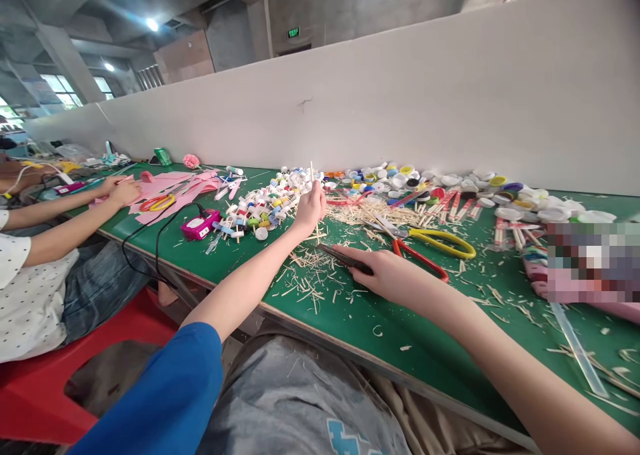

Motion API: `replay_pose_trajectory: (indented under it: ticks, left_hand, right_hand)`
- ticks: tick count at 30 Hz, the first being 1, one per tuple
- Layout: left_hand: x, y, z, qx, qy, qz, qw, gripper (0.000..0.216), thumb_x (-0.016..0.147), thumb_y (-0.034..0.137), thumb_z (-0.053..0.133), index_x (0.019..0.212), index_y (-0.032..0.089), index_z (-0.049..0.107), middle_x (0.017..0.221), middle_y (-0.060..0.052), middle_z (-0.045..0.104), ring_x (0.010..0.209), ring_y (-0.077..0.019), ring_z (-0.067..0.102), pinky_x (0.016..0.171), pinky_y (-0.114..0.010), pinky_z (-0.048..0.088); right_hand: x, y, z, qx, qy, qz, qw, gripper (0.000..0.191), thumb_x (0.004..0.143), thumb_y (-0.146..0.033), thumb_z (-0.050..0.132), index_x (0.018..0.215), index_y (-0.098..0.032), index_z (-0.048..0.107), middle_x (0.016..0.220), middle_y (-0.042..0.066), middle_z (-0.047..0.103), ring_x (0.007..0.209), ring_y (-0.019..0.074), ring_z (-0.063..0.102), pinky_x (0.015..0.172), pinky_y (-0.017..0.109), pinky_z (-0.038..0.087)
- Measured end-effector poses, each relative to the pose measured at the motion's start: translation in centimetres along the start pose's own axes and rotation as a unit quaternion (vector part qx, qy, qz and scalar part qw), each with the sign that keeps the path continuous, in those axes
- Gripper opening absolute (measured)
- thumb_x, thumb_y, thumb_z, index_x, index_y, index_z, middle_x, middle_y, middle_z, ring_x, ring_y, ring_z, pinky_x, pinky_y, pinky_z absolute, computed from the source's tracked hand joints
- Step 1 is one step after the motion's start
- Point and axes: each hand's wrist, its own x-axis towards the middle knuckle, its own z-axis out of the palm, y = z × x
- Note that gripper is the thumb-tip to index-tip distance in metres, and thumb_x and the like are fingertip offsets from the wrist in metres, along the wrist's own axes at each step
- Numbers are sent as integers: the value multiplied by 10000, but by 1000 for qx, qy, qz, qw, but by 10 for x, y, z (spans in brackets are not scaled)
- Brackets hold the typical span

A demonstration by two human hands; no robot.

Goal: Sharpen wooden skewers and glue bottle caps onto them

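Note:
My left hand [311,210], closed in a fist, holds a thin wooden stick [311,170] upright; the stick's lower end shows beneath the fist. Lower and to the right, my right hand [385,273] is wrapped round a dark utility knife [340,255], its tip pointing left towards the bottom of the stick. Pale wood shavings [313,278] lie scattered under both hands. Beyond my right hand rest scissors [443,240] with one yellow and one red handle. A heap of bottle caps on short sticks [273,205] spreads beside my left hand.
Loose bottle caps [533,205] line the white partition [400,108]. A pink power socket [201,225] with a black cable sits left. A clear ruler [580,352] lies right. At left, another person's hands [125,190] work by pink paper [173,183] and orange-yellow scissors [157,203].

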Motion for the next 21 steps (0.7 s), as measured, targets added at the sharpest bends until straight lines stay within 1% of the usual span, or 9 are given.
replay_pose_trajectory:
  ticks: [2,4,6,8,11,14,18,21]
  left_hand:
    - [0,-1,0,-2,-4,0,1000,593,968,615,251,532,228,359,407,27,317,379,-93,356,457,-261,373]
    - [1,-1,0,-10,-17,-5,1000,599,962,628,244,531,227,358,404,30,313,376,-92,350,457,-256,377]
    - [1,0,-1,-25,-42,-14,999,612,948,654,240,527,226,360,401,34,309,373,-90,344,455,-253,381]
    - [2,1,-2,-34,-70,-30,996,629,928,688,228,527,225,371,398,38,307,369,-88,332,453,-251,384]
    - [2,2,-3,-37,-103,-55,992,659,901,730,191,533,223,397,392,43,302,363,-85,317,453,-250,385]
    - [3,1,-4,-36,-116,-65,991,681,886,749,168,532,221,412,385,44,304,356,-84,322,453,-249,388]
    - [4,-2,-4,-50,-114,-64,990,682,885,752,165,519,222,390,373,49,284,346,-81,301,442,-244,374]
    - [4,-4,-3,-45,-102,-55,992,677,895,740,173,517,220,387,374,45,296,349,-80,305,442,-241,370]
  right_hand:
    - [0,4,1,26,15,-2,1000,532,934,-268,430,1457,-356,465,866,3,737,534,115,575,471,216,361]
    - [0,7,2,25,47,-8,999,533,940,-279,425,1465,-373,447,1022,9,742,628,131,631,507,218,406]
    - [1,9,4,-3,84,-22,996,539,951,-279,408,1480,-385,417,1175,19,708,781,164,676,563,230,448]
    - [3,10,7,-43,101,-34,993,545,961,-270,387,1496,-376,391,1231,39,682,870,189,683,589,240,462]
    - [5,9,11,-83,90,-29,992,553,972,-263,367,1519,-348,354,1149,65,703,801,183,683,545,229,423]
    - [8,5,10,-91,78,-24,993,560,973,-262,366,1528,-336,337,1056,65,721,745,171,670,508,216,364]
    - [10,-1,5,-60,55,-17,997,558,957,-252,384,1507,-348,381,1014,58,727,719,163,649,514,213,352]
    - [10,-2,2,-23,35,-16,999,557,946,-252,393,1496,-338,407,892,44,722,614,136,598,491,209,334]
